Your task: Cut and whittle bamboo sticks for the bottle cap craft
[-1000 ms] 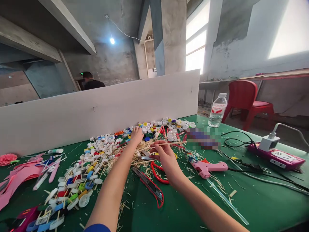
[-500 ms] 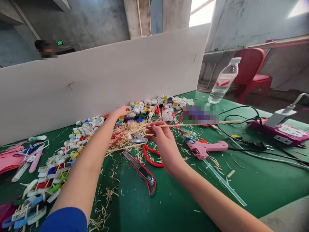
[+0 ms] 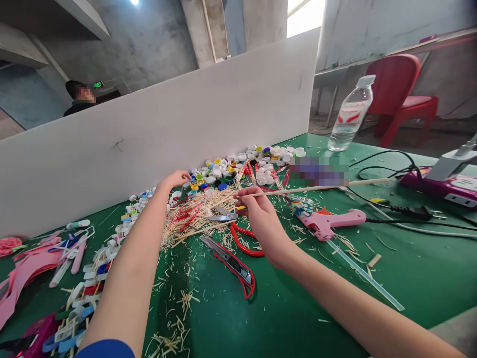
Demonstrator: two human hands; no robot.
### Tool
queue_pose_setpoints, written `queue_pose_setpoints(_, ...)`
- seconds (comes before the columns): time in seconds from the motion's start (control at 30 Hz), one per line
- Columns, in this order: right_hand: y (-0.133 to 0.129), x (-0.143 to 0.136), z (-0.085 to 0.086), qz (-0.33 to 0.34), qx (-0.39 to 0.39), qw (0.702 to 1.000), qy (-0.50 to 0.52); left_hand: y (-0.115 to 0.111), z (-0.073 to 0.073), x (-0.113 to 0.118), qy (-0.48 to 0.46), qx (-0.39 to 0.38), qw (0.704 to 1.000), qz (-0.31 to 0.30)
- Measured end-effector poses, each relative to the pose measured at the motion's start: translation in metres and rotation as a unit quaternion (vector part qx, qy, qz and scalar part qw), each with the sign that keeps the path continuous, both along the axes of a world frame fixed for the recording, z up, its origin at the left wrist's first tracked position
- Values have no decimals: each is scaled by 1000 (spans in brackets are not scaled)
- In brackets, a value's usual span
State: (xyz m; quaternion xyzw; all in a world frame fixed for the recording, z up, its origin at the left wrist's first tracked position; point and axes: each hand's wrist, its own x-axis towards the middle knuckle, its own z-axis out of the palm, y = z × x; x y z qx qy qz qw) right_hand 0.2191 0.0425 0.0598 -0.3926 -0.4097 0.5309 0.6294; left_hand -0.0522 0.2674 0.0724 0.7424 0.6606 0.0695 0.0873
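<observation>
My right hand point(image 3: 260, 211) pinches a long thin wooden stick point(image 3: 320, 188) near its left end; the stick points right, roughly level. Below these fingers lie red-handled scissors point(image 3: 246, 243), blades among wood shavings point(image 3: 201, 211). A small yellow bit shows by the fingertips, its kind unclear. Out at the far left, my left hand point(image 3: 176, 180) is beside a heap of loose bottle caps point(image 3: 214, 171), fingers curled. Its fingertips are partly hidden, and I cannot make out what they hold. A red-and-black utility knife point(image 3: 231, 263) rests in front of the scissors.
A pink glue gun point(image 3: 328, 222) with a clear glue stick lies right of my hand. Cables run to a purple power strip point(image 3: 443, 186). A water bottle point(image 3: 352, 114) stands behind. Caps joined by sticks point(image 3: 89, 283) line the left; a white board point(image 3: 208, 109) closes the back.
The view has turned slightly left. My left hand has drawn back a little from the caps, its fingers more curled. My right hand still holds the stick in much the same place.
</observation>
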Motion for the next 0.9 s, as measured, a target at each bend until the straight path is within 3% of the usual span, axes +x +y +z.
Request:
queue_pose_setpoints(0.23,4,1,-6,6,-2,1000,-11,1,-16,-11,16,15,1000,7)
queue_pose_setpoints(0.5,6,3,-7,0,-6,1000,-16,5,-29,3,89,49,995,12)
queue_pose_setpoints(0.9,2,4,-1,22,-2,1000,9,0,-33,8,107,59,992,-10)
